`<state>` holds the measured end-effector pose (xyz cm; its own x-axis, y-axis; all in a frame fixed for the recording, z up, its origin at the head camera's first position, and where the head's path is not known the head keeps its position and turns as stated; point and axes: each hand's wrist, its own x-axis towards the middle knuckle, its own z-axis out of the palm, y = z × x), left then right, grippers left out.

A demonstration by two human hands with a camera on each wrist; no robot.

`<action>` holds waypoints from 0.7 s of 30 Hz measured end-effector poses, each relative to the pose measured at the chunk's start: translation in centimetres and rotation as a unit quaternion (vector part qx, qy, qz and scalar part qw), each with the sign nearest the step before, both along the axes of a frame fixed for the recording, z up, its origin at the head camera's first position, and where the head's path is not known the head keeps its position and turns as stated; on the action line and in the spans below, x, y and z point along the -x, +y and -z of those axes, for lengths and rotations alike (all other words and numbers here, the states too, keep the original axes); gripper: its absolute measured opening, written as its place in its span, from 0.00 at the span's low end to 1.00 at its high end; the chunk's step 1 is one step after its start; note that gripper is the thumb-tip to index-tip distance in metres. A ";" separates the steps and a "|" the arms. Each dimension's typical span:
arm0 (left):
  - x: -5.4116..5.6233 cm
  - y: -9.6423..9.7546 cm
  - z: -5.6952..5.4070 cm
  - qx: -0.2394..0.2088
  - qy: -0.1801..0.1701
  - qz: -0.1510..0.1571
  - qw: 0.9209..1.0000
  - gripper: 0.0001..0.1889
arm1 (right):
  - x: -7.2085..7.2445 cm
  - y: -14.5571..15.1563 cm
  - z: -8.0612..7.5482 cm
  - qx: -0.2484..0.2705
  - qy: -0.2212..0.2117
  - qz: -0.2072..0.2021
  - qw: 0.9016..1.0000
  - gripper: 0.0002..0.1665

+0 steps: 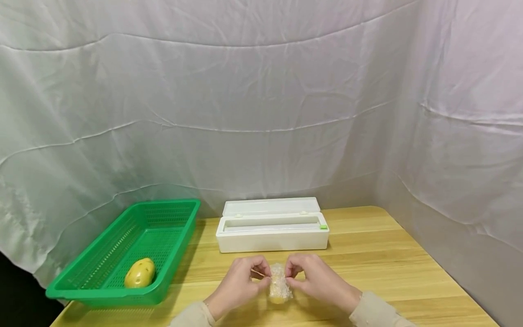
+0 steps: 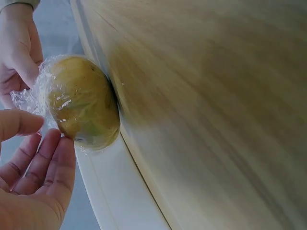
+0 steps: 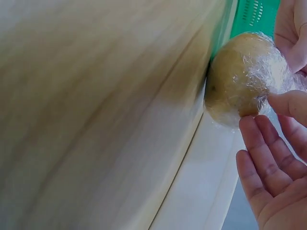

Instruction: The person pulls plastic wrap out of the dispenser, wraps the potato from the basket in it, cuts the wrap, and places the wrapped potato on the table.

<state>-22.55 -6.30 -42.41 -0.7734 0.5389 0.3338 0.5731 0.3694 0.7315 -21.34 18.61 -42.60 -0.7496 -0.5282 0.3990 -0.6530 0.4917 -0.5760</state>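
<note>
Through the head camera I had two bare hands working low over a light yellow-brown wooden table (image 1: 408, 259). The left hand (image 1: 241, 281) and the right hand (image 1: 316, 277) faced each other, thumb against fingers, each pinching one side of some clear, crinkled plastic film (image 1: 278, 274). That film was around a yellow, rounded potato (image 1: 278, 299), which sat between the hands. Cream-coloured cloth sleeves (image 1: 376, 309) ended at both wrists. Just beyond the hands I saw a long white rectangular box (image 1: 273, 244), its flat white lid (image 1: 271, 207) raised at the back and a small bright-green tab (image 1: 323, 226) at its right end. Off to the left stood a green plastic basket with perforated walls (image 1: 122, 299), a second, oval yellow potato (image 1: 140, 273) lying in its near end. Pale grey satiny cloth (image 1: 265, 113) hung behind

On the left wrist feed, I saw the film gathered toward the hands, the left thumb and fingertips closing on it right beside the potato. A greenish patch showed through the wrap

My right wrist feed gave the opposite side: the right thumb and fingertips nipped the bunched film, while the lower fingers spread loosely. The potato was near the table's edge
</note>
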 end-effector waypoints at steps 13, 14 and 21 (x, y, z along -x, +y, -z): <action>0.0 -0.1 0.2 -0.019 -0.010 -0.007 1.000 0.12 | 0.1 0.3 -0.2 -0.020 -0.002 -0.011 1.000 0.09; 0.0 -0.1 0.2 -0.022 -0.011 -0.004 1.000 0.12 | 0.1 0.2 -0.2 -0.019 -0.002 -0.001 1.000 0.09; 0.4 0.0 0.1 -0.027 -0.027 -0.002 0.999 0.10 | 0.4 -0.5 -0.1 -0.015 -0.019 0.047 0.999 0.09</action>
<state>-22.99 -6.26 -42.55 -0.7930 0.5177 0.3211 0.5315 0.3302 0.7801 -21.72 18.12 -42.49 -0.8112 -0.4659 0.3535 -0.5804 0.5677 -0.5838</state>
